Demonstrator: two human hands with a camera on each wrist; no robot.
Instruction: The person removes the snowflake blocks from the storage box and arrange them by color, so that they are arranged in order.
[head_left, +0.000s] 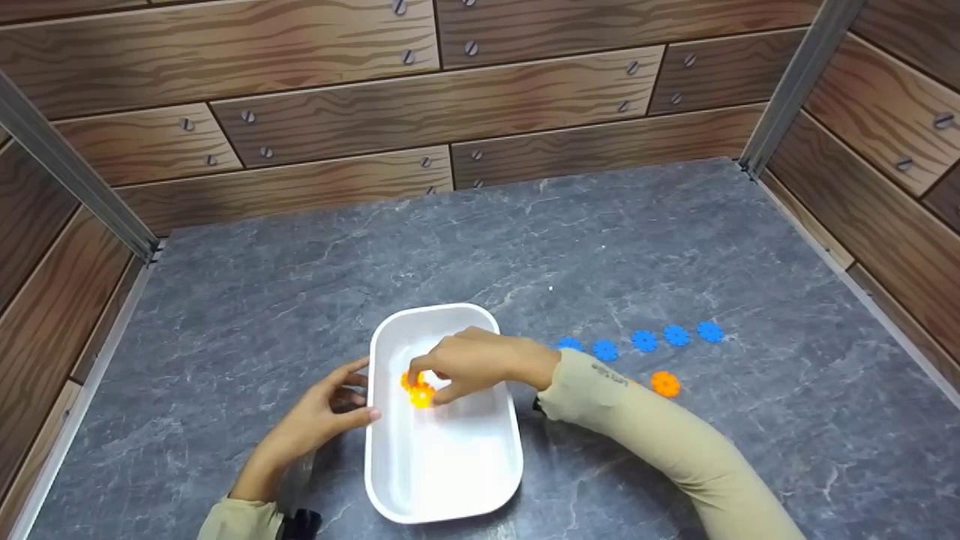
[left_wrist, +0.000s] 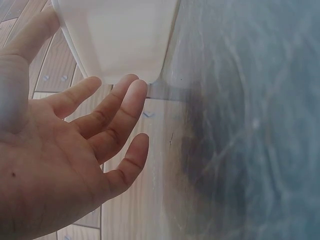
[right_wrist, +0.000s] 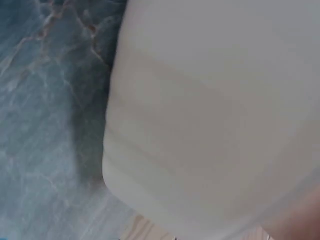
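Note:
A white rectangular tray [head_left: 480, 480] sits on the table between both hands. Inside it lie an orange notched disc [head_left: 406, 381] and a yellow notched disc [head_left: 422, 396], side by side and partly overlapping. My right hand [head_left: 469, 365] reaches over the tray's right rim, its index fingertip on the orange disc and its thumb beside the yellow one; whether it grips either, I cannot tell. Along the tray's left side, my left hand [head_left: 326, 409] has its thumb at the rim and its other fingers loosely bent, as the left wrist view shows. The right wrist view shows mostly tray wall.
Right of the tray, several blue notched discs [head_left: 644, 340] form a row on the dark marbled table [head_left: 300, 277]. Nearer the front lies an orange disc on the table [head_left: 665, 384], with another sliver of orange showing past the right sleeve [head_left: 637, 420]. Wood-patterned walls [head_left: 337, 127] enclose the back and sides.

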